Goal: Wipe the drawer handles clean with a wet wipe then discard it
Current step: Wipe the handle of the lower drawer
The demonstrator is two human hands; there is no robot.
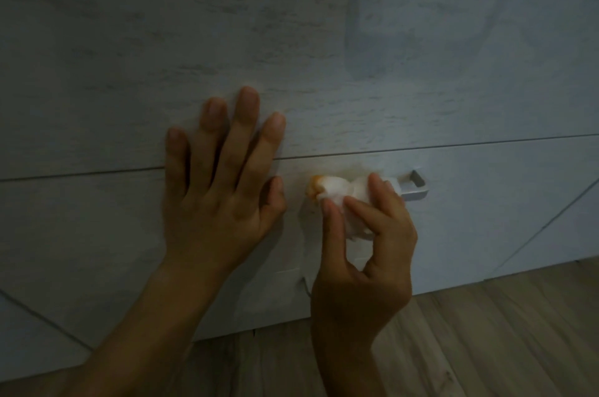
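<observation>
- The step in hand looks like wiping the drawer handle point(416, 189) on the lower drawer front point(486, 218). Only the handle's right end shows, because the wipe and fingers cover the rest.
- The right hand point(366, 250) pinches the wet wipe point(337, 194) between thumb and curled fingers, bunching it against the left part of the handle.
- The left hand point(220, 189) holds nothing. It lies flat with straight, spread fingers across the seam point(453, 145) between the upper panel point(324, 40) and the lower drawer front, probably to brace the drawer.
- To do this well, fold the wipe round the bar and draw it along to the right end, taking in the post and the underside.
- An orange stain point(313, 187) marks the wipe's left tip, so a clean fold should be turned to the metal first.
- The handle reads as brushed metal, a squared bar with an angular post.
- The wipe is white, soft and crumpled.
- The drawer fronts are pale and matt with a faint wood grain.
- The floor point(486, 331) shows wood-look planks.
- The light is dim, so finer grime cannot be judged.
</observation>
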